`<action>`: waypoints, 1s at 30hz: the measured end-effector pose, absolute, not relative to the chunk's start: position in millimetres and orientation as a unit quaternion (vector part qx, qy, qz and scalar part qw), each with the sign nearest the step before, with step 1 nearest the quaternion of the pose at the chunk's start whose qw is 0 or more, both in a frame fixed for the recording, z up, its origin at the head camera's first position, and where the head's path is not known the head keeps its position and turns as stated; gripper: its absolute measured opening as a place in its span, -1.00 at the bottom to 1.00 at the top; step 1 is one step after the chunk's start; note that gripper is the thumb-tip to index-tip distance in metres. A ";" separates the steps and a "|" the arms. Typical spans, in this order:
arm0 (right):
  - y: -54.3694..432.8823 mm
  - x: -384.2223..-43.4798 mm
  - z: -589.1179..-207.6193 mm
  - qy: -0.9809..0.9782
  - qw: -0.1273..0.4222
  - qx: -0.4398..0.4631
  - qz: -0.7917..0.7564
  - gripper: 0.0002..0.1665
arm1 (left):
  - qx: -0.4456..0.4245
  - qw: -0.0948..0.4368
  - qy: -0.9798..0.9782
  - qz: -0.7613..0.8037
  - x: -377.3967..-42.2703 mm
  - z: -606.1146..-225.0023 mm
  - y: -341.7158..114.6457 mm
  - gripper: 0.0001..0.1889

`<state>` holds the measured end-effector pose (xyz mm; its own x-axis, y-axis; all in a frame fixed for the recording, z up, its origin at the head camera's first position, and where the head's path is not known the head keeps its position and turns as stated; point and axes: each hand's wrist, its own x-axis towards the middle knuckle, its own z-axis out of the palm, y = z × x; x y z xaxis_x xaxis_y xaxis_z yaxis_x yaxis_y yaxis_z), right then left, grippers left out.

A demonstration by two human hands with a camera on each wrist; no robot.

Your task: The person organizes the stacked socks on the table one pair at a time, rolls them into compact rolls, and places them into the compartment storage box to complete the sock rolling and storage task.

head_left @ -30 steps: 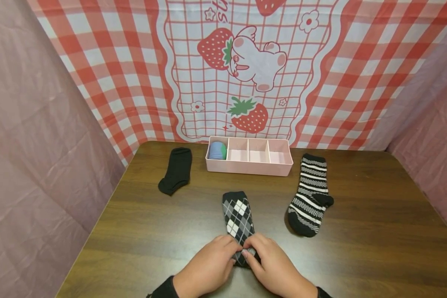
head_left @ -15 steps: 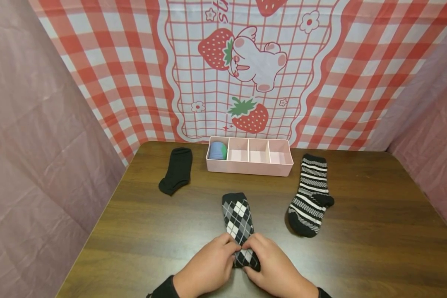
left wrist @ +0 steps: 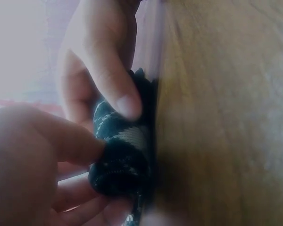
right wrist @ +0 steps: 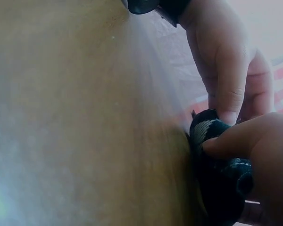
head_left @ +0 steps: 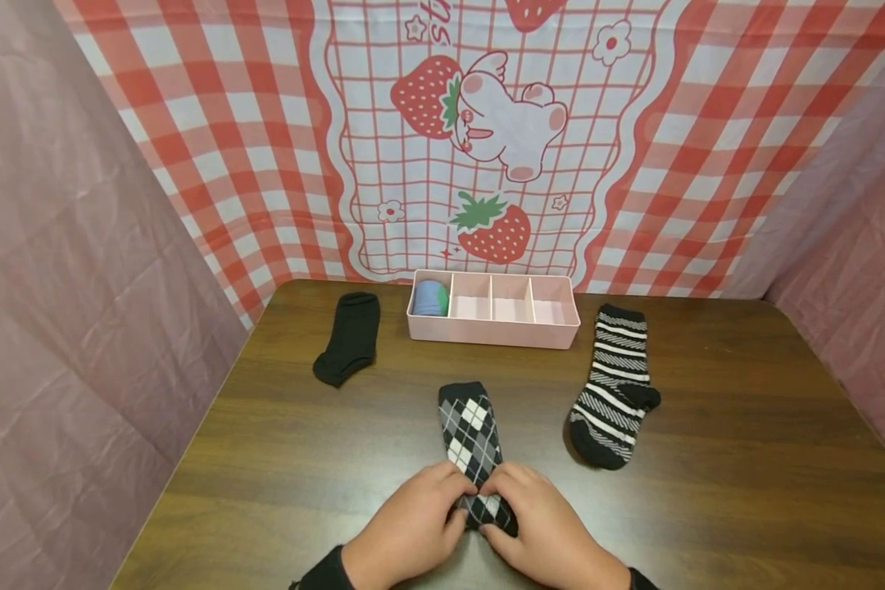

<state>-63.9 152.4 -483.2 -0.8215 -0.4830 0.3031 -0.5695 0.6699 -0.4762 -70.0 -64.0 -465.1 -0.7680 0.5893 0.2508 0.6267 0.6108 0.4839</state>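
Observation:
An argyle sock (head_left: 474, 430) in black, grey and white lies lengthwise on the table, its black cuff toward the box. Its near end is rolled into a thick fold, seen as a dark roll (left wrist: 125, 141) in the left wrist view. My left hand (head_left: 411, 520) grips the left side of that roll with thumb and fingers. From the right side, my right hand (head_left: 549, 524) pinches it, thumb at the near edge and fingers on top. Both index fingertips meet over the sock. The right wrist view shows the roll (right wrist: 217, 165) between the two thumbs.
A pink box (head_left: 494, 332) with several compartments stands at the back, a blue and green rolled item (head_left: 431, 298) in its leftmost one. A black ankle sock (head_left: 350, 338) lies at left, a striped sock (head_left: 612, 385) at right. A checked cloth (head_left: 265, 164) hangs behind the table.
My right thumb has moved from the top of the fold down to its near edge. The sock's cuff has slid very slightly toward me. The other things have stayed put.

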 end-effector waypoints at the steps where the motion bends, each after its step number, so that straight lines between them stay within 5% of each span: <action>1: 152.5 -64.0 -483.6 -0.910 0.077 0.290 0.285 -0.59 | -0.340 0.038 -0.896 -0.282 -69.9 -465.1 -64.3 -0.82; 30: 151.4 -60.8 -481.1 -0.904 0.034 0.280 0.321 -0.84 | -0.369 0.003 -0.893 -0.260 -68.9 -458.4 -64.9 -0.79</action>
